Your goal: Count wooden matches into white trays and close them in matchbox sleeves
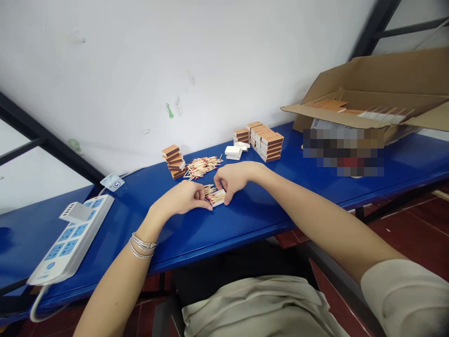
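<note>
While the 2 hands meet over the blue counter [245, 215], a little white tray [219, 198] full of matches sits between them, near the front edge. The matches in it have red tips. A few more matches [209, 189] lie just behind the tray, and a big messy pile [205, 165] is farther back.

To the left of the pile is a crooked stack of matchboxes [173, 161]. To the right are small white boxes [233, 152], and next to them a neat block of matchboxes [268, 140]. I can't see inside any of these. The big cardboard box [396, 70] is open, with orange and white things in it. Its front is partly blurred out, and its right side is cut off.

The right hand [231, 182] pinches the tray's right end. The left hand [192, 196] has its thumb and fingers close together at the other end, but I can't tell if it grips the tray or some matches. Both arms reach forward and bend in. The left wrist wears silver bracelets [142, 245].
</note>
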The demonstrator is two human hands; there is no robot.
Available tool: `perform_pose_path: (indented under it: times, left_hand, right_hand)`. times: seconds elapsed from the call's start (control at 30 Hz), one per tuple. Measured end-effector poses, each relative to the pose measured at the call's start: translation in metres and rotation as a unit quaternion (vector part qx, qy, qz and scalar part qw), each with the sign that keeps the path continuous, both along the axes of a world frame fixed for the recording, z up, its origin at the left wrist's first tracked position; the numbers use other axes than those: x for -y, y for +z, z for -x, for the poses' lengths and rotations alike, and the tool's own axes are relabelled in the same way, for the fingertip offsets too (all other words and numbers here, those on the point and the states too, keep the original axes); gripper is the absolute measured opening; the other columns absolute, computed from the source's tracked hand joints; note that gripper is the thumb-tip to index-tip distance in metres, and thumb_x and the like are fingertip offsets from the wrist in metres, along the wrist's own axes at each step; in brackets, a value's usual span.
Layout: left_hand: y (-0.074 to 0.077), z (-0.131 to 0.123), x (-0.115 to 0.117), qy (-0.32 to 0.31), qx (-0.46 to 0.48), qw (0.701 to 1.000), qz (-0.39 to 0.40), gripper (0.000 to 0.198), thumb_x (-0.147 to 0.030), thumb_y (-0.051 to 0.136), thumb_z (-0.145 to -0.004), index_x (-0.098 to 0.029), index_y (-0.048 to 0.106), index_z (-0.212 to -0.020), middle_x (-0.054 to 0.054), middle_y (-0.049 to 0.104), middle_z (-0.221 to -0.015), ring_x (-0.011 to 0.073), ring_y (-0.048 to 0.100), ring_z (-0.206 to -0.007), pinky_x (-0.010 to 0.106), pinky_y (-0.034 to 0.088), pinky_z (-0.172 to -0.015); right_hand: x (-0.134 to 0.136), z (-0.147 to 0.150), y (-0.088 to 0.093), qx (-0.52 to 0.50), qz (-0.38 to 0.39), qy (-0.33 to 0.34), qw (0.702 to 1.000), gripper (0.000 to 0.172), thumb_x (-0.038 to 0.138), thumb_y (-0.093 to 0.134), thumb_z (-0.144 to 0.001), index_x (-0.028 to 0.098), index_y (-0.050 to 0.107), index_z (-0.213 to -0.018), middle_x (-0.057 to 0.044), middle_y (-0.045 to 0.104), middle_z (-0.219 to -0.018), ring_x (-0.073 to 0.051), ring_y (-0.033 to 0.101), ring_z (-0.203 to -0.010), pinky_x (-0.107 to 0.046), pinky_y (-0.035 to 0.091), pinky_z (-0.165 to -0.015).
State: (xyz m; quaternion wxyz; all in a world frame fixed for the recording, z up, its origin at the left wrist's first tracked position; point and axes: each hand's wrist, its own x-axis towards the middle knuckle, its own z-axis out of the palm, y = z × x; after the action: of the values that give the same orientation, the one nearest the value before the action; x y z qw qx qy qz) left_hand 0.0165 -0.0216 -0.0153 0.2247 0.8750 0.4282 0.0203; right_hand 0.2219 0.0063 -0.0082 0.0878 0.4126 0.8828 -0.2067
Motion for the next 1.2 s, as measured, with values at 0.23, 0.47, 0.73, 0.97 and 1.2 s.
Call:
perform_pose_path:
  times: [0.23, 0.47, 0.73, 0.97, 1.2]
  left_hand:
    - [-0.004, 0.004, -0.005, -0.017, 0.012, 0.999, 0.028, 0.033, -0.050, 0.071, -0.076, -0.017, 0.067, -0.076, -0.001, 0.067, -0.067, 0.0112, 0.052, -0.056, 0.023, 0.035, -0.053]
    - [-0.008, -0.002, -0.005, -0.050, 0.046, 0.997, 0.044, 0.027, -0.043, 0.068, -0.081, -0.017, 0.069, -0.082, 0.000, 0.069, -0.072, 0.0095, 0.051, -0.056, 0.022, 0.037, -0.055]
    - [-0.003, 0.006, -0.008, -0.016, 0.042, 0.999, 0.029, 0.032, -0.049, 0.070, -0.079, -0.017, 0.066, -0.080, -0.001, 0.066, -0.069, 0.0102, 0.050, -0.056, 0.022, 0.036, -0.054]
    - [0.003, 0.018, -0.014, 0.028, -0.004, 0.999, -0.043, 0.041, -0.055, 0.075, -0.071, -0.018, 0.062, -0.081, -0.001, 0.064, -0.070, 0.0122, 0.053, -0.058, 0.024, 0.037, -0.056]
    - [0.000, 0.015, -0.013, 0.000, 0.009, 0.999, -0.044, 0.034, -0.044, 0.078, -0.071, -0.018, 0.063, -0.086, -0.001, 0.063, -0.075, 0.0122, 0.053, -0.062, 0.025, 0.039, -0.058]
  right_hand:
    - [0.000, 0.000, 0.000, 0.000, -0.003, -0.001, 1.000, 0.058, 0.052, 0.085, -0.051, 0.019, 0.067, -0.094, -0.002, 0.073, -0.088, -0.018, 0.063, -0.074, -0.027, 0.038, -0.059]
    - [0.000, -0.001, 0.000, -0.004, 0.003, 0.003, 1.000, 0.058, 0.054, 0.084, -0.050, 0.019, 0.067, -0.092, -0.002, 0.072, -0.088, -0.019, 0.063, -0.075, -0.027, 0.038, -0.060]
    - [-0.005, -0.004, -0.001, -0.013, 0.008, -0.022, 1.000, 0.061, 0.055, 0.084, -0.051, 0.018, 0.067, -0.096, -0.003, 0.071, -0.087, -0.018, 0.063, -0.075, -0.027, 0.039, -0.060]
    - [-0.022, -0.024, -0.001, -0.041, 0.047, -0.052, 0.997, 0.067, 0.057, 0.084, -0.049, 0.017, 0.066, -0.099, -0.003, 0.071, -0.083, -0.018, 0.063, -0.072, -0.028, 0.041, -0.061]
    - [-0.020, -0.028, 0.003, -0.035, 0.047, -0.053, 0.997, 0.065, 0.055, 0.085, -0.049, 0.016, 0.067, -0.098, -0.003, 0.072, -0.081, -0.018, 0.063, -0.072, -0.028, 0.039, -0.061]
